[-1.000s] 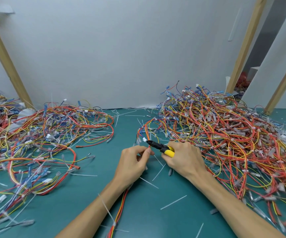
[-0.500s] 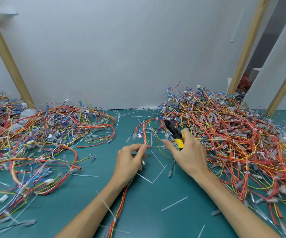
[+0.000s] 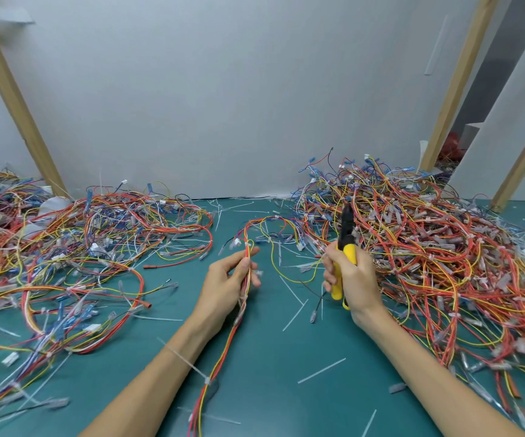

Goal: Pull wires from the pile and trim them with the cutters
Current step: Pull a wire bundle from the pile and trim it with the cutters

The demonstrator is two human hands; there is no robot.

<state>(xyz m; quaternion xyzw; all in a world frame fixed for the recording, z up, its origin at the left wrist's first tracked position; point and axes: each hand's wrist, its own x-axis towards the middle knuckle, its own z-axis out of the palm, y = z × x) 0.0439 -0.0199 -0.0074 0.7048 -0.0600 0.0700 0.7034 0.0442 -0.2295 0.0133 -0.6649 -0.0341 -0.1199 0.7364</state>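
My left hand (image 3: 228, 283) holds a thin bundle of red, orange and yellow wires (image 3: 223, 351) that runs down past my forearm toward the near edge and loops up and right toward the big pile. My right hand (image 3: 351, 279) grips the yellow-handled cutters (image 3: 344, 247) upright, black jaws pointing up and away from the bundle. A large tangled wire pile (image 3: 428, 247) fills the right side of the green table (image 3: 286, 357). The two hands are apart, with bare mat between them.
A second spread of wires (image 3: 75, 257) covers the left of the table. Cut white cable-tie scraps (image 3: 321, 370) lie scattered over the mat. Slanted wooden posts (image 3: 18, 102) and a white wall stand at the back.
My right hand drew the cutters away from the left hand's wires and turned them upright. My left hand rotated palm-up, keeping the bundle. The hands moved apart.
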